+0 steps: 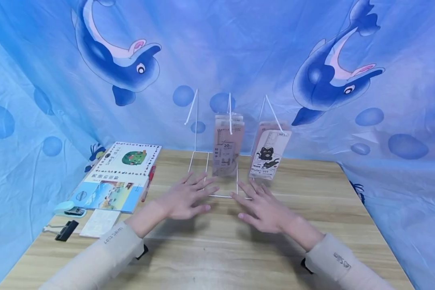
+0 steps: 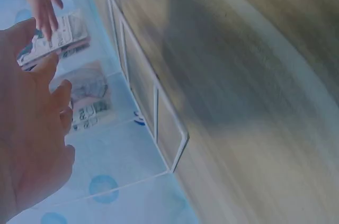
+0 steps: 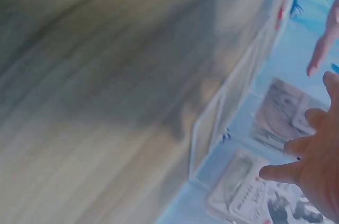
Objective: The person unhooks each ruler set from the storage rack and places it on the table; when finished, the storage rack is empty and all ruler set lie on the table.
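A white wire display rack [image 1: 222,196] stands at the back of the table, with three upright hooks. Clear packs of rulers [image 1: 227,151] hang from its middle hook. On the right hook hang more ruler set packs [image 1: 270,155], the front one printed with black cats. My left hand [image 1: 188,197] hovers by the rack's front left, fingers spread and holding nothing. Opposite it, my right hand [image 1: 264,207] is spread palm down by the front right corner. Both wrist views show the rack's base wires [image 2: 157,107] beyond the hands, and the hanging packs.
To the left lie two booklets [image 1: 117,177], a red pen [image 1: 148,183], a light blue stapler [image 1: 69,210], a black binder clip [image 1: 66,230] and a flat white packet [image 1: 100,222]. A blue dolphin-print curtain [image 1: 224,48] hangs close behind the wooden table [image 1: 217,257].
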Motion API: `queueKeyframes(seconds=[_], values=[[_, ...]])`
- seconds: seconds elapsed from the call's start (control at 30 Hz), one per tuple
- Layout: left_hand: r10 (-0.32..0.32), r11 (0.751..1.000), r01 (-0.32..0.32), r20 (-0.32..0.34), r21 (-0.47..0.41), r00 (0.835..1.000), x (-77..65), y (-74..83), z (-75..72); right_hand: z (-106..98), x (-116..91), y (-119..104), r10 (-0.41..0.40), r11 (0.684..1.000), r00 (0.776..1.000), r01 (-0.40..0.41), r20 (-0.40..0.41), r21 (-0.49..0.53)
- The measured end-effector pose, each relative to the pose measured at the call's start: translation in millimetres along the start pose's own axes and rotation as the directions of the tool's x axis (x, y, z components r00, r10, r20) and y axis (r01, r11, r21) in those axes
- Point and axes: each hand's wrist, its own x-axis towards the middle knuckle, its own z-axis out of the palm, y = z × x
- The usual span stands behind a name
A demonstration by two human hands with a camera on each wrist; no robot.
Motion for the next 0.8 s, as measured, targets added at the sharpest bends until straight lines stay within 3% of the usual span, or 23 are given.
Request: queueKeyframes(seconds=[0.1, 0.2, 0.27, 0.33, 0.4, 0.5, 0.57, 0.6, 0.63, 0.67, 0.73, 0.8], values=[[-0.078, 0.997, 0.078, 0.003, -0.013, 0.997, -0.3, -11.8, 1.0, -11.7, -2.9, 3.3, 0.026, 1.000, 0.998, -0.026, -0.051, -0.005], [-0.181, 0.983, 0.182, 0.037, -0.013, 0.983, -2.4, -29.0, 5.5, -24.7, -6.8, 9.2, 0.065, 0.998, 0.992, -0.065, -0.111, 0.007], [-0.232, 0.973, 0.233, 0.062, -0.006, 0.971, -3.5, -40.9, 10.4, -31.5, -9.8, 14.7, 0.095, 0.995, 0.979, -0.093, -0.182, 0.023], [-0.265, 0.964, 0.267, 0.077, -0.015, 0.961, -4.2, -50.4, 14.6, -35.1, -12.2, 22.3, 0.130, 0.991, 0.949, -0.120, -0.288, 0.053], [-0.293, 0.955, 0.296, 0.088, -0.025, 0.952, -3.0, -58.5, 19.3, -36.4, -13.6, 31.4, 0.173, 0.984, 0.887, -0.143, -0.428, 0.103], [-0.322, 0.943, 0.328, 0.099, -0.053, 0.942, -1.7, -67.5, 24.6, -34.9, -12.9, 48.5, 0.241, 0.969, 0.730, -0.143, -0.639, 0.202], [-0.328, 0.938, 0.337, 0.102, -0.083, 0.939, -0.4, -73.1, 26.8, -34.9, -11.2, 60.1, 0.301, 0.950, 0.625, -0.134, -0.720, 0.280], [-0.329, 0.935, 0.339, 0.102, -0.104, 0.939, 0.5, -75.8, 27.9, -34.8, -10.0, 65.9, 0.336, 0.937, 0.585, -0.132, -0.738, 0.322], [-0.328, 0.932, 0.339, 0.100, -0.128, 0.939, 1.8, -78.2, 28.8, -35.0, -8.8, 71.2, 0.379, 0.919, 0.557, -0.132, -0.739, 0.371], [-0.326, 0.929, 0.338, 0.097, -0.152, 0.940, 3.4, -80.2, 29.4, -35.5, -7.4, 76.0, 0.426, 0.895, 0.543, -0.135, -0.724, 0.425], [-0.324, 0.920, 0.335, 0.085, -0.203, 0.942, 7.4, -83.8, 32.0, -36.3, -4.9, 83.0, 0.526, 0.827, 0.534, -0.139, -0.662, 0.546], [-0.325, 0.907, 0.333, 0.075, -0.259, 0.943, 11.5, -86.5, 36.1, -36.6, -1.9, 87.1, 0.620, 0.734, 0.535, -0.139, -0.574, 0.665]])
